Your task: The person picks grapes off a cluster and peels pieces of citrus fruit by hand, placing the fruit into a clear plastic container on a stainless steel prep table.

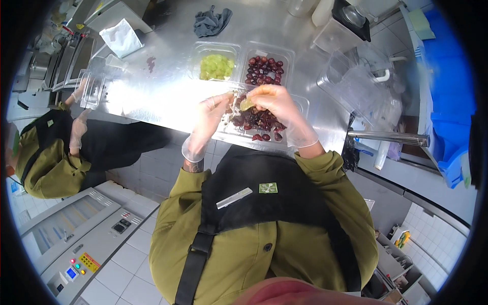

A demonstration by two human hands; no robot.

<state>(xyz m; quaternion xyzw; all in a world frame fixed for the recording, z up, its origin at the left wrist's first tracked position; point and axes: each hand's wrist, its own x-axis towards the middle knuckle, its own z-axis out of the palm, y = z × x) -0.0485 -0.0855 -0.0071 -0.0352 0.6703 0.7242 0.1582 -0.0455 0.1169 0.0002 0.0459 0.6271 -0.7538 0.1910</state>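
Clear gloves cover both of my hands over a clear plastic tray at the edge of the steel table. Between the fingertips of my right hand is a pale, translucent piece of peeled grape. My left hand is to its left, thumb and fingers drawn together; whether a small scrap sits between them cannot be made out. Dark red grape skins are heaped in the tray below my right hand. Behind it, one clear container holds peeled green grapes, and another holds whole red grapes.
A grey cloth lies at the back of the steel table. On the left, a co-worker's gloved hand is close to a clear container. Clear plastic bins stand on the right, near a metal bar.
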